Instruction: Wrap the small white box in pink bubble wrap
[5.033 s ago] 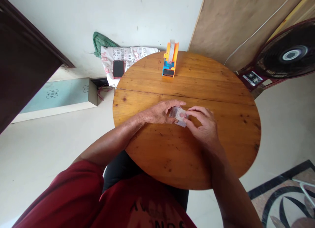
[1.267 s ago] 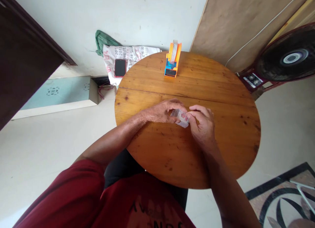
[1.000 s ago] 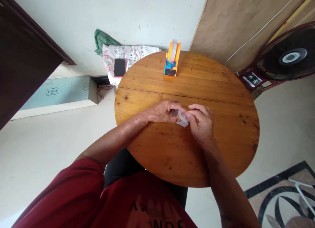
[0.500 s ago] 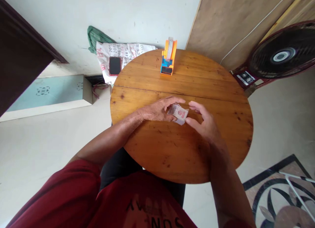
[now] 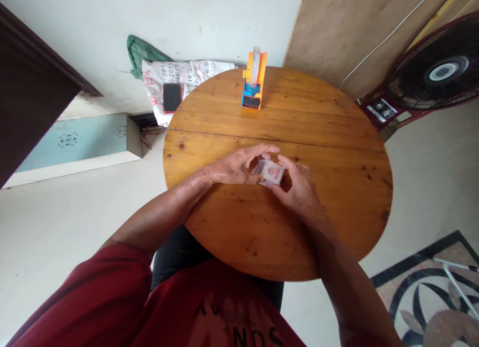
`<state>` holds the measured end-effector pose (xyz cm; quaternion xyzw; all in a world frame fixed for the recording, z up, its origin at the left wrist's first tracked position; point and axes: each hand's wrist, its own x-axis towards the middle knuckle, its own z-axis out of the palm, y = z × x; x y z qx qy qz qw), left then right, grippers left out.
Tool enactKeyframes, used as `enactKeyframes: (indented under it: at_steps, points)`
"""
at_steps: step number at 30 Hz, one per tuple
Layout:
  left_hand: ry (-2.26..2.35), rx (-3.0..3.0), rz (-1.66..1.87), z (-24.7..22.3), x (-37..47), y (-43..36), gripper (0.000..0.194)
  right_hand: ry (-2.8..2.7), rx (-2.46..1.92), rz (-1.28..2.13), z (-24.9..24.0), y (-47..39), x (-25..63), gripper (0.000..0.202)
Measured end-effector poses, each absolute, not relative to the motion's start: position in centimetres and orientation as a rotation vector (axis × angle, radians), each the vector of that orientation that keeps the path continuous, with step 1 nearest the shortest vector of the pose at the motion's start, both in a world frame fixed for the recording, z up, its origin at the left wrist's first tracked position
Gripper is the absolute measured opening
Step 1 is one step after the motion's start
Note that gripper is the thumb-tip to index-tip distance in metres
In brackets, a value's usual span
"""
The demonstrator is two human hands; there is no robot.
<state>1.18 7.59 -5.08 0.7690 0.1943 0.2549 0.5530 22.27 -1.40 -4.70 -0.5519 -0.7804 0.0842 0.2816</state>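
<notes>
Between my hands, over the middle of the round wooden table [image 5: 239, 222], is a small clear-wrapped box [image 5: 272, 173] with a reddish mark on its pale top. My left hand [image 5: 243, 166] curls around the left side of the box, thumb along the near edge and fingers along the far edge. From the right, my right hand [image 5: 299, 187] has its thumb at the near side and its index finger at the far right corner, gripping the box too. What the box contains cannot be made out.
An orange and blue tape dispenser [image 5: 254, 82] stands at the table's far edge. Beyond the left edge, a dark phone [image 5: 172, 98] lies on a printed white sack [image 5: 153, 82] beside a green bag [image 5: 145, 55]. A large fan [image 5: 441, 70] stands at right.
My right hand has moved left and closed onto the box, where before its fingers were spread beside it. The box has turned slightly. My left hand keeps its hold.
</notes>
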Motion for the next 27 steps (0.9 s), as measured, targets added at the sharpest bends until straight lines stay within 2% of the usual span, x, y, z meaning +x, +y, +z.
enactKeyframes:
  at_steps: [4,8,10,14,18,27]
  points:
    - [0.488,1.835,0.558,-4.6,1.1,7.4,0.072,-2.092,-1.463,0.335,-4.4,-1.4,22.2,0.064]
    - [0.486,1.802,0.528,-4.1,0.6,7.6,0.085,-2.126,-1.414,0.404,-3.6,-1.8,22.4,0.071]
    - [0.516,1.808,0.555,-3.9,0.3,7.9,0.079,-2.136,-1.427,0.426,-3.2,-2.0,22.6,0.074]
    - [0.602,1.831,0.484,-3.6,-0.3,8.5,0.055,-2.130,-1.487,0.476,-2.7,-2.0,23.3,0.076]
    - [0.662,1.949,0.431,-3.7,-0.5,8.8,0.055,-2.126,-1.530,0.503,-3.1,-1.8,23.6,0.077]
    - [0.722,2.218,0.419,-3.2,0.4,8.0,0.042,-2.105,-1.544,0.528,-3.4,-1.7,23.0,0.076]
